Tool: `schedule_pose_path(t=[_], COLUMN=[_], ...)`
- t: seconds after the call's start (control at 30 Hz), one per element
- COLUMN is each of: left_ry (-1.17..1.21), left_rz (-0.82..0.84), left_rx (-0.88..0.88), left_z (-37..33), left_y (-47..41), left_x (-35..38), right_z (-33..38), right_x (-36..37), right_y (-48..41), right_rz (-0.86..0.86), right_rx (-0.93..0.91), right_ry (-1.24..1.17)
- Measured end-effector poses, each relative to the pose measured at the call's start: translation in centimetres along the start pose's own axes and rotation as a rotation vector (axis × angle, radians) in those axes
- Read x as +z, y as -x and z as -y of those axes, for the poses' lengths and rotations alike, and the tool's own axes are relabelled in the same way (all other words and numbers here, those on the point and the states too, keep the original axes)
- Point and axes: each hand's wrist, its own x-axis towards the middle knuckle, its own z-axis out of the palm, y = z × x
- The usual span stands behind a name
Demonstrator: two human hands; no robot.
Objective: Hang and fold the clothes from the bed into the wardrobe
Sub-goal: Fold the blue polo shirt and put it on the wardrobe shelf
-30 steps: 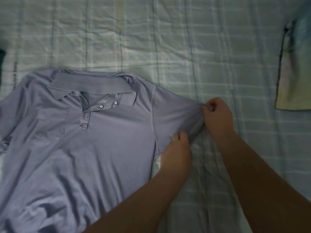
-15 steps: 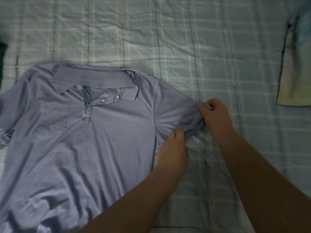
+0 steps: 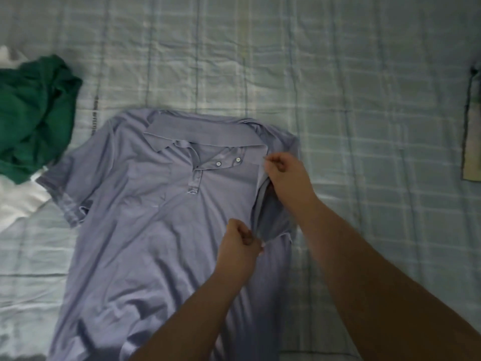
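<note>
Lilac polo (image 3: 145, 230) flat on checked bed (image 3: 364, 100), right hand (image 3: 283, 173) and left hand (image 3: 239, 243) pinching its folded-in sleeve (image 3: 270, 217), green garment (image 3: 33, 113) far left

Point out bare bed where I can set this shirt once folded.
Bare sheet lies above the shirt collar, and right of it up to the cloth at the right edge. Left is crowded: green garment and white cloth border the sleeve.

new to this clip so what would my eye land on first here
A lavender polo shirt lies face up mid-frame on the checked bedsheet. The right hand, near the collar, and the left hand, lower down, pinch its sleeve, turned in over the body. A crumpled green garment sits at far left.
</note>
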Motion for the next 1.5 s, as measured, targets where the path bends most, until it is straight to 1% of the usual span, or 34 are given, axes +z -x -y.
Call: schedule_pose_path(t=[0.1, 0.17, 0.2, 0.27, 0.37, 0.43, 0.5, 0.57, 0.63, 0.7, 0.8, 0.9, 0.97, 1.03, 1.13, 1.2, 1.27, 1.37, 1.5], left_ry=[0.047, 0.065, 0.058, -0.013, -0.303, -0.418, -0.55, -0.651, -0.707, -0.756, -0.844, -0.897, -0.908, -0.923, -0.862, -0.889, -0.923, -0.94, -0.87], left_rz=[0.012, 0.044, 0.061, 0.062, -0.011, 0.009, 0.019, 0.019, -0.009, -0.055, -0.091, -0.073, -0.071, -0.081, -0.133, -0.164, -0.182, -0.19, -0.217], left_rx=[-0.06, -0.09, -0.103, -0.101, 0.077, 0.236, 0.453, 0.617, 0.671, 0.634, 0.503, 0.427, 0.386, 0.346, 0.254, 0.246, 0.249, 0.25, 0.247], left_z=[1.2, 1.6, 1.6, 1.4, 0.5, -0.6, -1.5, -2.4, -3.9, -5.7, -7.9, -8.6, -8.6, -8.5, -8.6, -8.4, -7.9, -7.2, -7.1], left_y=[-1.1, -1.7, -1.9, -1.9, -1.6, -1.1, -1.1, -2.0, -4.2, -7.2, -11.3, -13.1, -13.3, -13.4, -13.8, -14.1, -14.0, -13.7, -12.9], left_x=[-1.7, -2.6, -2.9, -3.5, -4.1, -3.9, -3.1, -2.3, -1.8, -1.6, -1.9, -2.3, -2.7, -3.1, -4.2, -4.7, -4.9, -4.7, -4.6], right_z=[-1.2, -1.8, -2.1, -2.6, -2.9, -3.1, -3.6, -4.0, -4.4, -4.9, -6.0, -7.1, -7.6, -7.8, -7.5, -7.4, -7.6, -8.4, -8.4], right_x=[3.1, 4.1, 4.1, 3.3, 1.1, 0.0, -0.6, -0.8, -0.9, -0.9, -0.8, -0.7, -0.7, -0.5, -0.2, 0.2, 0.7, 1.1, 1.1], right_y=[-0.2, 0.1, 0.4, 1.1, 1.8, 1.5, 0.6, -0.2, -0.8, -1.2, -1.6, -1.5, -1.3, -1.1, -0.9, -0.7, -0.4, -0.1, 0.0], right_rz=[0.108, 0.148, 0.137, 0.054, -0.103, -0.14, -0.15, -0.156, -0.112, -0.035, 0.024, 0.05, 0.058, 0.045, -0.013, -0.023, 0.005, 0.053, 0.046], right_rx=[0.092, 0.107, 0.083, -0.008, -0.162, -0.289, -0.372, -0.354, -0.306, -0.313, -0.408, -0.353, -0.319, -0.323, -0.339, -0.391, -0.444, -0.451, -0.451], right_ry=[0.022, 0.037, 0.033, 0.034, 0.213, 0.34, 0.437, 0.495, 0.547, 0.677, 0.933, 1.094, 1.114, 1.115, 1.113, 1.111, 1.105, 1.123, 1.129])
